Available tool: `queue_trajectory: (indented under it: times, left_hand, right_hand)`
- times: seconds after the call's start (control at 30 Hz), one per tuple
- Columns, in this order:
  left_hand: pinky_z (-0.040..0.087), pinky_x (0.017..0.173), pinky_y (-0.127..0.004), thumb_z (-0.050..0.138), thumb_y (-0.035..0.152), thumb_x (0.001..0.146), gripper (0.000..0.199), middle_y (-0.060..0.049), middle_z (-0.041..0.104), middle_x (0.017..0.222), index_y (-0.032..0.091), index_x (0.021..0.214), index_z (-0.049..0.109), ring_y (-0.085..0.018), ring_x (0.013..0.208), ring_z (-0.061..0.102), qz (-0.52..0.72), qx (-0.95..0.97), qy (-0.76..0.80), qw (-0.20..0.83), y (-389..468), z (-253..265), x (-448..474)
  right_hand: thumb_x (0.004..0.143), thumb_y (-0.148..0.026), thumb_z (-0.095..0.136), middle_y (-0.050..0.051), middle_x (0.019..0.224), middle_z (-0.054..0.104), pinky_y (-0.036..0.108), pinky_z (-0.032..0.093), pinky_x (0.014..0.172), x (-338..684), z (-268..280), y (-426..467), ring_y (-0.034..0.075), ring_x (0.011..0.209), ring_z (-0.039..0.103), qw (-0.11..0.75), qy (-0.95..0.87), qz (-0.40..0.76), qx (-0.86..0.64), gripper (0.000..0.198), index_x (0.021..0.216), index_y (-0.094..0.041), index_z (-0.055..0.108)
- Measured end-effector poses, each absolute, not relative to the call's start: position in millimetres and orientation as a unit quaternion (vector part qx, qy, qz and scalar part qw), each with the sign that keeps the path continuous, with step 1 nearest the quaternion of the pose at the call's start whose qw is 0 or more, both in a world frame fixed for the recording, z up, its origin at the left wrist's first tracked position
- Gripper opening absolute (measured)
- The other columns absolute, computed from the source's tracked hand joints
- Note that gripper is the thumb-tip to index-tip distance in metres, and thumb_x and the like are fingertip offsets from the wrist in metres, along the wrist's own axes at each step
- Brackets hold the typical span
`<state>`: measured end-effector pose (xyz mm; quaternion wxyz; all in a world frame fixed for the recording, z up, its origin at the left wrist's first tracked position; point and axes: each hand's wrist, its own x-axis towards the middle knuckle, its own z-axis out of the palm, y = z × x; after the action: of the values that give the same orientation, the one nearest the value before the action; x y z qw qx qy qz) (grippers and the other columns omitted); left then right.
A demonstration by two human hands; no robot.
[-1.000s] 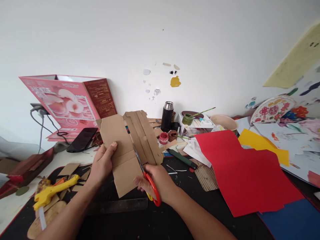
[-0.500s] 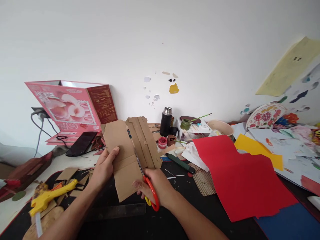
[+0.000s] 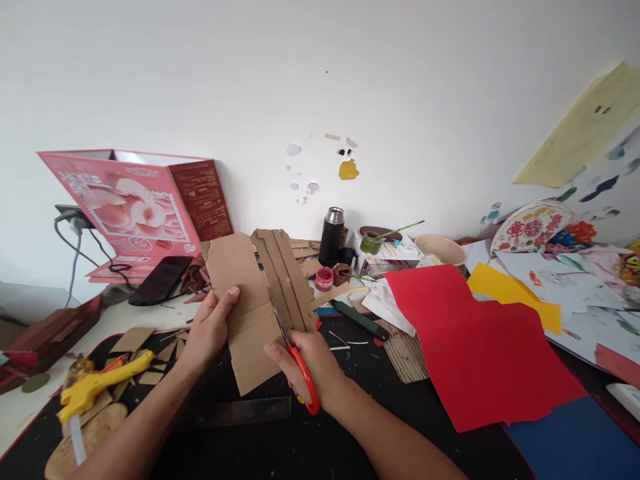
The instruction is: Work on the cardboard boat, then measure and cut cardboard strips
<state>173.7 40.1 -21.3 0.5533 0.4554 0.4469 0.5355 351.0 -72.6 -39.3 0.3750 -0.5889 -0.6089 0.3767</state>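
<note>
My left hand (image 3: 213, 323) is closed on the left edge of a piece of brown cardboard (image 3: 245, 287), thumb on its front face. A crease runs across the cardboard's middle. In my right hand (image 3: 307, 363) are scissors (image 3: 307, 383) with red and yellow handles, the blades pointing up along the cardboard's right side. Behind them a second, ridged cardboard strip (image 3: 290, 283) leans away to the right; whether it is still joined to the front piece I cannot tell. Below the cardboard a ruler (image 3: 243, 412) lies on the black mat.
A yellow glue gun (image 3: 100, 387) lies among cardboard scraps at left, near a phone (image 3: 161, 280) and a pink box (image 3: 135, 207). Behind my hands stand a black thermos (image 3: 331, 237) and paint jars (image 3: 324, 279). A green cutter (image 3: 360, 320) and red sheet (image 3: 480, 347) lie right.
The view has shifted slightly, so most things sit a little higher. The scissor blades look closer together, and the yellow handle loop is now mostly hidden. Both hands keep their holds.
</note>
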Motion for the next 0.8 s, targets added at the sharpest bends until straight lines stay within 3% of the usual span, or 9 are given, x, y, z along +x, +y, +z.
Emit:
queue_trajectory:
  times: [0.33, 0.57, 0.8]
  left_hand:
    - [0.065, 0.071, -0.039, 0.083, 0.06, 0.076, 0.049, -0.006, 0.082, 0.098, 0.023, 0.105, 0.074, -0.034, 0.093, 0.078, 0.534, 0.465, 0.458, 0.537, 37.6, -16.5, 174.7]
    - [0.064, 0.067, -0.038, 0.084, 0.059, 0.07, 0.048, -0.005, 0.081, 0.093, 0.023, 0.1, 0.072, -0.033, 0.087, 0.078, 0.537, 0.454, 0.468, 0.535, 35.2, -10.8, 178.8]
    - [0.06, 0.06, -0.034, 0.083, 0.058, 0.07, 0.042, -0.001, 0.075, 0.078, 0.025, 0.093, 0.073, -0.028, 0.075, 0.074, 0.548, 0.443, 0.482, 0.521, 35.2, -10.6, 177.5]
  right_hand:
    - [0.101, -0.07, 0.057, -0.003, 0.062, 0.05, 0.026, 0.033, 0.059, 347.4, -42.2, -72.0, 0.013, 0.06, 0.047, 0.405, -0.627, 0.334, -0.575, 0.059, 0.07, -0.02, 0.052]
    - [0.1, -0.067, 0.058, -0.003, 0.06, 0.047, 0.027, 0.032, 0.058, 344.4, -36.5, -75.4, 0.014, 0.059, 0.048, 0.412, -0.625, 0.316, -0.583, 0.057, 0.067, -0.021, 0.049]
    - [0.104, -0.063, 0.052, 0.0, 0.064, 0.057, 0.028, 0.037, 0.062, 341.3, -32.4, -77.9, 0.016, 0.062, 0.054, 0.401, -0.641, 0.31, -0.577, 0.053, 0.074, -0.021, 0.058]
